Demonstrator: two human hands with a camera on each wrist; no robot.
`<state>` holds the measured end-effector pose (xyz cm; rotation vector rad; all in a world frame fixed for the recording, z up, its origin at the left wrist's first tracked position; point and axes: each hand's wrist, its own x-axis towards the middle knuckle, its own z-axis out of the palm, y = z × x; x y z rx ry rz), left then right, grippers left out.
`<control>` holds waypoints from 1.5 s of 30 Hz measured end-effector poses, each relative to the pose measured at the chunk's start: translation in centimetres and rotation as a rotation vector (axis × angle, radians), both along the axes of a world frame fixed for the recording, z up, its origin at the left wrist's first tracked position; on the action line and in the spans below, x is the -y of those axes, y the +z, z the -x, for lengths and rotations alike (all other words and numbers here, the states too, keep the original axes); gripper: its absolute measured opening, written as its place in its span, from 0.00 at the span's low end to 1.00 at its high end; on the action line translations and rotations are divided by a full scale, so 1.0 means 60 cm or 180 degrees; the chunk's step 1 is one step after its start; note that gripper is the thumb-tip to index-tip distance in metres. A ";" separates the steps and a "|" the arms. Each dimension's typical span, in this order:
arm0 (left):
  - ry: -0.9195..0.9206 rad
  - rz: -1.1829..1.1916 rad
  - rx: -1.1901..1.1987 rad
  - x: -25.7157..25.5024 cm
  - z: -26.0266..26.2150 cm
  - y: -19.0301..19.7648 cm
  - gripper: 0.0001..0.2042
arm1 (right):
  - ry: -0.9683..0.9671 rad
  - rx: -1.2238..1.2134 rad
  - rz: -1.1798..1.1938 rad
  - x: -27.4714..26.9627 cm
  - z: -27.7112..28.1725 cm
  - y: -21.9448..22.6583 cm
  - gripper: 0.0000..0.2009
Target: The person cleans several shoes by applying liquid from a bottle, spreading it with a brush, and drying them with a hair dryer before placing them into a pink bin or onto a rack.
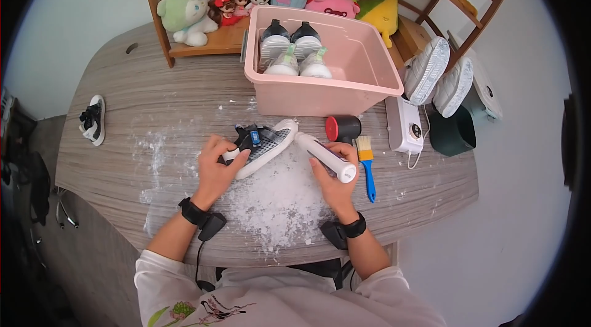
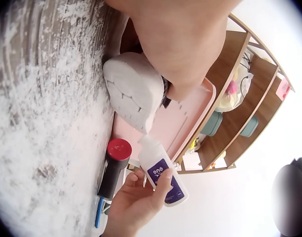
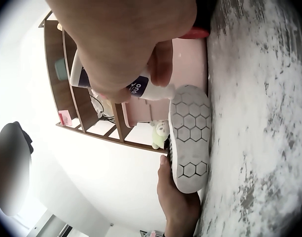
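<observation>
My left hand [image 1: 218, 170] grips a dark mesh sneaker [image 1: 266, 149] with a white sole by its heel, tilted on its side close over the table. In the right wrist view, the sneaker's sole [image 3: 190, 123] faces the camera and shows a hexagon tread. A white squeeze bottle [image 1: 327, 157] with a purple label [image 2: 169, 181] is in my right hand [image 1: 337, 186], fingers and thumb curled around it. Its narrow tip is right at the sneaker's toe. White powder [image 1: 274, 201] lies spread on the table below both hands.
Behind stands a pink bin [image 1: 326, 99] holding several shoes. To the right lie a black tool with a red end [image 1: 343, 128] and a blue-handled brush [image 1: 368, 170]. Further right are a white device [image 1: 403, 124] carrying shoes and a dark green bin [image 1: 452, 133]. Another shoe [image 1: 93, 121] sits far left.
</observation>
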<state>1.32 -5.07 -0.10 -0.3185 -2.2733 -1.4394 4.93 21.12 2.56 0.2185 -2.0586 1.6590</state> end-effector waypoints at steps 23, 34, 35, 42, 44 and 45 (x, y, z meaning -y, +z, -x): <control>-0.1408 -0.0072 -0.0079 0.005 -0.001 0.001 0.10 | 0.0452 -0.0478 -0.0345 -0.002 -0.003 -0.007 0.18; -0.1442 -0.0093 -0.0007 0.005 -0.001 0.004 0.10 | 0.1615 -0.0402 -0.0772 0.035 -0.038 0.010 0.18; -0.1439 -0.0091 -0.0006 0.005 0.000 0.004 0.10 | 0.1678 -0.0463 -0.0715 0.040 -0.041 0.009 0.19; -0.1439 -0.0104 -0.0015 0.006 0.000 0.000 0.10 | 0.1598 -0.0867 -0.0909 0.052 -0.044 0.013 0.19; -0.1444 -0.0099 -0.0017 0.006 0.001 0.001 0.10 | 0.1340 -0.0661 -0.0990 0.041 -0.043 0.011 0.19; -0.1440 -0.0074 -0.0041 0.006 0.001 0.002 0.10 | 0.1347 -0.0660 -0.0987 0.037 -0.039 0.012 0.19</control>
